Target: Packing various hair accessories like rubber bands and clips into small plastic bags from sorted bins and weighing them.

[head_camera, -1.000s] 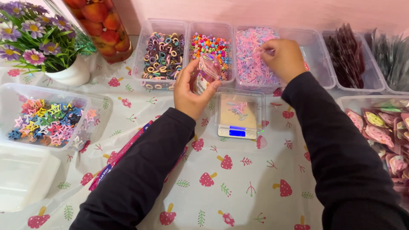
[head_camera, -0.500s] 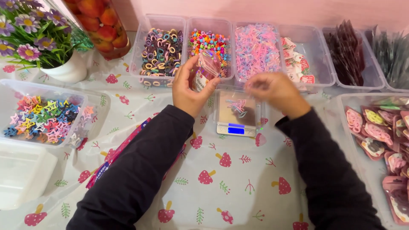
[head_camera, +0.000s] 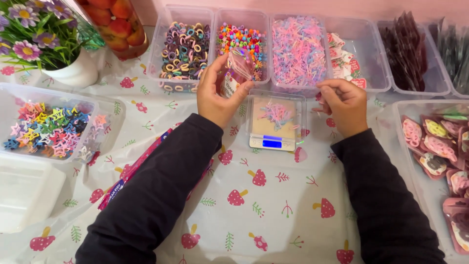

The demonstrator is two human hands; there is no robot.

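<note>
R hand (head_camera: 344, 105) has pulled back from over the scale (head_camera: 273, 122), fingers curled shut, empty as far as seen. Pink bands (head_camera: 276, 112) lie on its tray, just left of it. L hand (head_camera: 220, 93) pinches small clear pouch (head_camera: 238, 73) above.

pink bands (head_camera: 277, 112), mushroom-patterned tablecloth (head_camera: 273, 205), black sleeves (head_camera: 161, 186)

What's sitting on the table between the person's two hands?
In the head view, a small digital scale with a clear tray holding a little heap of pink elastic bands sits between the left hand and the right hand.
</note>
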